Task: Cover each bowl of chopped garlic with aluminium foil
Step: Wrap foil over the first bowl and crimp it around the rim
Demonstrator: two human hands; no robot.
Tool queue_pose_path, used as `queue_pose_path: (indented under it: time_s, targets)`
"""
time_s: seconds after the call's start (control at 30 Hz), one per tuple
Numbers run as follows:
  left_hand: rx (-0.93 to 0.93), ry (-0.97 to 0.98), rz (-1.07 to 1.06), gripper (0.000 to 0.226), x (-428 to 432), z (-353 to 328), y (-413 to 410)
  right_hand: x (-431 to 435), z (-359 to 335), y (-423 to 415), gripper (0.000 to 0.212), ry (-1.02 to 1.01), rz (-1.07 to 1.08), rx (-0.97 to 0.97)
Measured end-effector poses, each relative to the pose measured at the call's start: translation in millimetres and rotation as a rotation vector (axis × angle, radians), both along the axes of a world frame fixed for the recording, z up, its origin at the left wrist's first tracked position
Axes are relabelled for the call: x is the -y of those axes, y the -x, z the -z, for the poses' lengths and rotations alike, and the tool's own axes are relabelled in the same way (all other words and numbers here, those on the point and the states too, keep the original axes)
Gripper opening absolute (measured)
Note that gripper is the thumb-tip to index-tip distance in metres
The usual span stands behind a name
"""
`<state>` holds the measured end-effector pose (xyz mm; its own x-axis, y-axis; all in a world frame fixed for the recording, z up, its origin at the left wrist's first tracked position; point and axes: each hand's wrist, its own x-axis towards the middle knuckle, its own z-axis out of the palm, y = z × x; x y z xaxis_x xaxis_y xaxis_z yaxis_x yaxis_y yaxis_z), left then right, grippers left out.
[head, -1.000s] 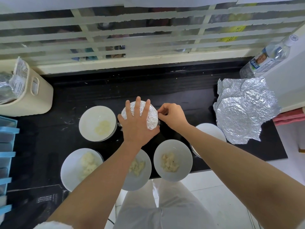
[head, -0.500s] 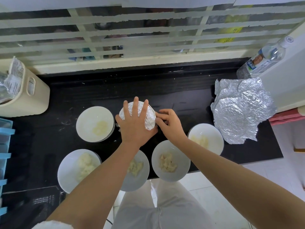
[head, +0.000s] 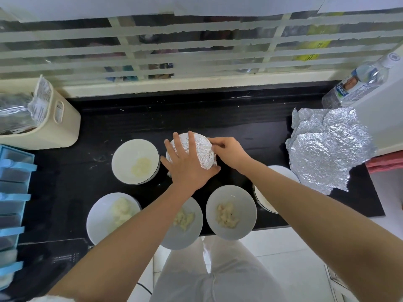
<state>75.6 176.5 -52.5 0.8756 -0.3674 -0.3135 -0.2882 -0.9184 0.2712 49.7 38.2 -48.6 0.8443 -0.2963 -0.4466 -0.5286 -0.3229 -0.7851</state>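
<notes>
Well, starting at the far left edge I see a blue plastic drawer unit [head: 13, 192], and behind it a cream plastic bin [head: 54, 127] with a silvery packet poking out of the top. Next on the black countertop [head: 218, 114] sits a white round bowl of pale chopped garlic [head: 135, 161], with a second white bowl of chunkier garlic [head: 111, 216] nearer to me at the counter's front edge. In the middle stands the foil-wrapped round bowl [head: 201, 149], just beside the first bowl. My left hand [head: 188, 171] lies flat on top of it, fingers straight and spread, pressing the foil down. Its forearm crosses a third white garlic bowl [head: 187, 219] at the front edge. My right hand [head: 231, 152] is at the wrapped bowl's right rim, fingers curled in, pinching the foil against the edge. Below it is a fourth open white garlic bowl [head: 231, 212], and a fifth white bowl [head: 263, 201] is mostly hidden under my right forearm, so I cannot tell its contents. Further right lies a crumpled sheet of aluminium foil [head: 327, 149], and behind that a clear plastic water bottle [head: 357, 83].
</notes>
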Motion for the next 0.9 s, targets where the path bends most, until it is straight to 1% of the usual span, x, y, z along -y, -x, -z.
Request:
queue_pose_path:
  time_s: [0.07, 0.2, 0.3, 0.6, 0.67, 0.77, 0.83, 0.9]
  targets:
    - [0.056, -0.011, 0.036, 0.123, -1, 2, 0, 4, 1, -2, 0.038, -0.001, -0.037, -0.021]
    - [0.220, -0.054, 0.142, 0.110, -4, 10, -9, 6, 4, 2, 0.037, -0.017, -0.059, -0.007]
    - [0.243, -0.062, 0.132, 0.109, -8, 17, -7, 4, 5, 1, 0.038, -0.010, -0.046, -0.004]
    - [0.299, 0.038, 0.046, 0.123, -16, 17, 1, 2, 4, 7, 0.043, 0.023, -0.088, 0.081]
    - [0.322, 0.050, 0.099, 0.120, -15, 14, -1, 3, 1, 9, 0.043, 0.015, -0.095, 0.093]
    - [0.361, 0.035, 0.208, 0.108, -9, 14, -6, 4, 1, 11, 0.041, 0.011, -0.099, 0.091]
    - [0.351, 0.004, 0.236, 0.102, -6, 18, -8, 5, 3, 12, 0.043, 0.004, -0.115, 0.075]
    - [0.333, -0.026, 0.231, 0.100, -7, 23, -8, 7, 5, 12, 0.048, -0.006, -0.111, 0.063]
